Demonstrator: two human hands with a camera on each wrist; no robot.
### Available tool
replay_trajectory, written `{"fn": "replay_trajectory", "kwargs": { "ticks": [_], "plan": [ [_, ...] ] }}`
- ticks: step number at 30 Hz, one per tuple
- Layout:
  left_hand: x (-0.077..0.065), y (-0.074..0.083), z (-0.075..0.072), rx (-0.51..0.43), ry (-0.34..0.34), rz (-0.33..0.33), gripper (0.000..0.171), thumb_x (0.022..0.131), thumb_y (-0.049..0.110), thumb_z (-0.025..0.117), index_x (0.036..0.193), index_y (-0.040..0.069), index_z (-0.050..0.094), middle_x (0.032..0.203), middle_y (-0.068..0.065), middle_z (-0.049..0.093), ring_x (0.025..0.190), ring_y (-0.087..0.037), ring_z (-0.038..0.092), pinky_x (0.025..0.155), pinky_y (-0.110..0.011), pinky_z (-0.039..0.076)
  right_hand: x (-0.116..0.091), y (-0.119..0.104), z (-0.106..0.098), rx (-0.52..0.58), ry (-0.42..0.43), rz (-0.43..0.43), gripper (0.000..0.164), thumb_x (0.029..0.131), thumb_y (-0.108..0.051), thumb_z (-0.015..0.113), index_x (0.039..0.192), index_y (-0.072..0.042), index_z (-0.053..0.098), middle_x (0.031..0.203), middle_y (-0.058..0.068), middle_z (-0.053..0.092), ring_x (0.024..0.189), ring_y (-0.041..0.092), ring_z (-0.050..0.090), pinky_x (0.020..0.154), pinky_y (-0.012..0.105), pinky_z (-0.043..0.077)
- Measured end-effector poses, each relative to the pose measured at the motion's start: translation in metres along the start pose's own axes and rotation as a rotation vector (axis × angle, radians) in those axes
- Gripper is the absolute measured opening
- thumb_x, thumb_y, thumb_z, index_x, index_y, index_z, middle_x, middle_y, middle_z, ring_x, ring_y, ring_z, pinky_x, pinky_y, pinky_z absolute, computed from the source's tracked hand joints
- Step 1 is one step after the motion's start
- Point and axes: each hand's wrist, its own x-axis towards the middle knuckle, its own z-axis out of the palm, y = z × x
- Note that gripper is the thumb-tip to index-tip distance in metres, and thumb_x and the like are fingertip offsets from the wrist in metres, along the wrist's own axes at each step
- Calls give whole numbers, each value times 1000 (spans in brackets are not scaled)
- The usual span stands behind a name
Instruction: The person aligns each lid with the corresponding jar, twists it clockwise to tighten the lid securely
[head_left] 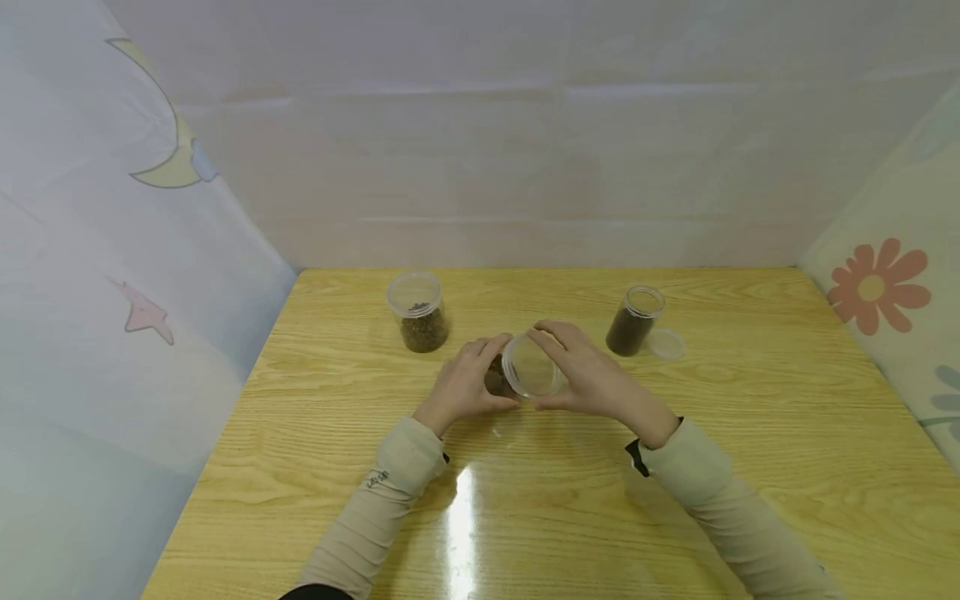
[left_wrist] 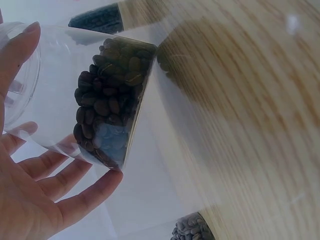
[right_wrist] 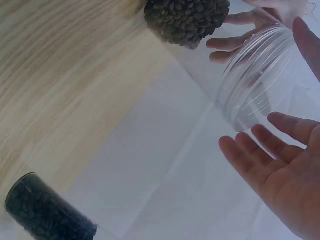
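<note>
A clear jar [left_wrist: 57, 80] of dark coffee beans [left_wrist: 110, 95] is tilted above the table, its ribbed rim [right_wrist: 255, 80] turned toward the right hand. The left hand [head_left: 471, 379] grips it, thumb on one side and fingers on the other, as the left wrist view shows. Around the rim, the right hand [head_left: 592, 371] spreads its thumb and fingers. Its fingers [right_wrist: 287, 145] look extended and slightly apart from the jar in the right wrist view; contact at the thumb is unclear. I cannot tell whether a lid covers the rim.
Behind and left stands a wide clear jar [head_left: 423, 329] part filled with dark beans. A narrower jar [head_left: 628, 329] of dark contents stands at the back right, with a clear lid [head_left: 667, 344] beside it. A pale cloth wall [head_left: 480, 167] borders the wooden table [head_left: 300, 433].
</note>
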Motion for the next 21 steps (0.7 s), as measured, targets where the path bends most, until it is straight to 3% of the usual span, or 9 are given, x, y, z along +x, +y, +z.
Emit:
{"fn": "replay_trajectory", "kwargs": {
  "ticks": [4,11,21],
  "plan": [
    [0,0,0,-1,-5,0,98,62,41,84,141,16,32,132,-13,46,116,-35,47,85,-53,46,1,4,0,-10,7,-59,90,65,-29,85,133,8,38,130,26,41,119,40,40,93,49,41],
    [0,1,-1,-3,-20,-11,98,63,41,84,141,17,31,133,-13,46,117,-35,46,86,-55,45,1,3,0,-27,-3,-38,90,64,-31,85,132,7,40,128,25,43,118,39,42,92,49,42],
    [0,1,0,-8,-19,-12,98,63,40,84,141,16,31,133,-14,45,117,-34,46,85,-55,45,3,-5,3,-48,28,99,90,63,-41,83,128,7,46,123,24,48,112,38,48,89,49,45]
  ]
}}
